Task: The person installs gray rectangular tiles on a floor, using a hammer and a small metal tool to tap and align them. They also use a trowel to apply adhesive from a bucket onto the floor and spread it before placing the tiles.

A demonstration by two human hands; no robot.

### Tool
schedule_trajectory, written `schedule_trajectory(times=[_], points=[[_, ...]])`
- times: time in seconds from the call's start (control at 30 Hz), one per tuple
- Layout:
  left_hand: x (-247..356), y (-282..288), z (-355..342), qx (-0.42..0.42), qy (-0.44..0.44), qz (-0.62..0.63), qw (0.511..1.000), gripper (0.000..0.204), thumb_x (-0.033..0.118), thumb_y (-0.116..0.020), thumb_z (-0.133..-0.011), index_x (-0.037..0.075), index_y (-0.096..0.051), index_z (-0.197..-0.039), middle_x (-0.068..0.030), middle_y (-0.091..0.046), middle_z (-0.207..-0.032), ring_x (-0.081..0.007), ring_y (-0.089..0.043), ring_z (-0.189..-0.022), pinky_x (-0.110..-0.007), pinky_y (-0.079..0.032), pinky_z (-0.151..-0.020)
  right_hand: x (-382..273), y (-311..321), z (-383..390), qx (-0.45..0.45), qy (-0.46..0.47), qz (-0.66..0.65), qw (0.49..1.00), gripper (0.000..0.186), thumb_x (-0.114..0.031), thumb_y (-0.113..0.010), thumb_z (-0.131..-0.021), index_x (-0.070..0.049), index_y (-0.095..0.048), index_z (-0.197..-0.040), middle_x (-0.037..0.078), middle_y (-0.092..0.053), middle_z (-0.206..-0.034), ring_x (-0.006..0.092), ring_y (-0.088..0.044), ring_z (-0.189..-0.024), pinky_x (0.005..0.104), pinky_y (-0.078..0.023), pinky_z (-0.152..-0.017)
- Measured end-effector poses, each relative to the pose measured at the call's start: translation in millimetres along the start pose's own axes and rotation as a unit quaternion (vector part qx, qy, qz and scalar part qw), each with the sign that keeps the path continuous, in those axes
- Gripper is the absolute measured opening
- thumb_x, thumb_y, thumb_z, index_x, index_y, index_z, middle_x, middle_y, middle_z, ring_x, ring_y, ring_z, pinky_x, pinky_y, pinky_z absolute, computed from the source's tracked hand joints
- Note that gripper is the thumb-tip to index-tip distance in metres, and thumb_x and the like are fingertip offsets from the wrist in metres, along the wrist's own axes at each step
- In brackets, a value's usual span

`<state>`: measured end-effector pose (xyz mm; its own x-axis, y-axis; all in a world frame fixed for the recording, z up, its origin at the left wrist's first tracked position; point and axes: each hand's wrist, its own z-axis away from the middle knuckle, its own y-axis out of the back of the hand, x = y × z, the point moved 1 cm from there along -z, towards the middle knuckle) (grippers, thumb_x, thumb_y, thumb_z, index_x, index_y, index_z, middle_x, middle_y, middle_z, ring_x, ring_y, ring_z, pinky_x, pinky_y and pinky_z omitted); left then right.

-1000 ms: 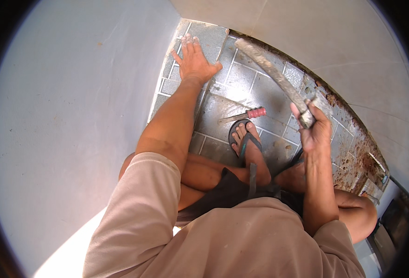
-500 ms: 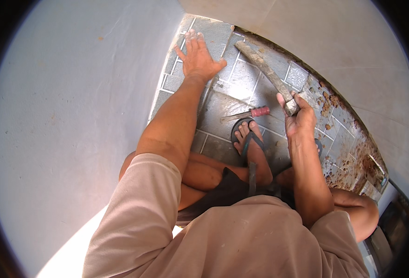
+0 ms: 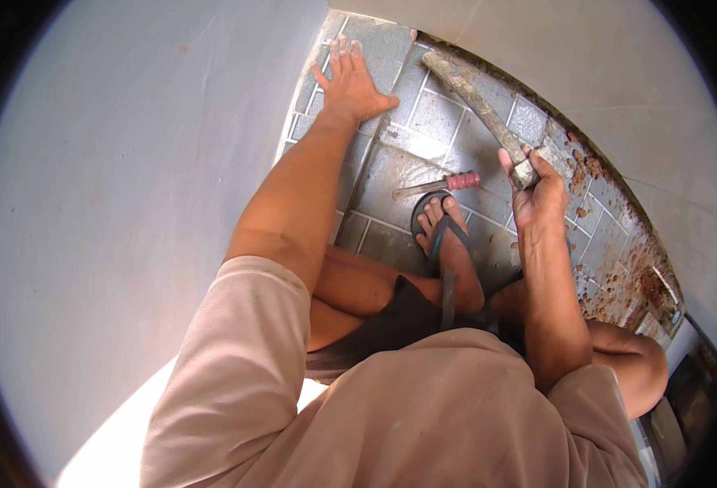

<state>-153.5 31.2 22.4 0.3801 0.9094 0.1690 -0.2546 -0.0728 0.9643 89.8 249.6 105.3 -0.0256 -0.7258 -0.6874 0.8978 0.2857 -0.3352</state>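
My left hand [image 3: 350,89] lies spread on the grey tiled floor strip [image 3: 380,45] along the left wall, fingertips dusty. My right hand [image 3: 537,191] grips the near, blocky end of a long, dusty, light-grey bar [image 3: 476,102], which slants up and left over the tiles. A tool with a red ridged handle [image 3: 462,180] and a narrow metal shaft lies on the tiles just beyond my sandalled foot [image 3: 444,232]. The shaft's tip is too small to make out exactly.
A pale wall [image 3: 131,203] rises close at my left and another [image 3: 586,57] across from me. A dark gap runs along the far tile edge, with reddish-brown debris [image 3: 631,293] at the right. Dark objects [image 3: 684,390] sit at lower right.
My right hand and the bar shifted slightly left over the floor. My left hand stays spread in place. The whole view has shifted a little, with the floor now higher in the picture.
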Motion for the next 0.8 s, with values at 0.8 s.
schedule_trajectory(times=[0.8], points=[[-2.3, 3.2, -4.2, -0.031, -0.001, 0.017, 0.999, 0.147, 0.057, -0.09, -0.061, 0.004, -0.011, -0.173, -0.0206, -0.004, -0.181, -0.0338, 0.009, -0.168, -0.071, 0.0, -0.128, 9.3, -4.3, 5.3, -0.001, -0.022, 0.032, 0.999, 0.038, 0.002, -0.049, -0.107, 0.023, -0.04, -0.138, 0.027, -0.039, -0.151, 0.0357, -0.053, -0.133, 0.0513, -0.066, -0.103]])
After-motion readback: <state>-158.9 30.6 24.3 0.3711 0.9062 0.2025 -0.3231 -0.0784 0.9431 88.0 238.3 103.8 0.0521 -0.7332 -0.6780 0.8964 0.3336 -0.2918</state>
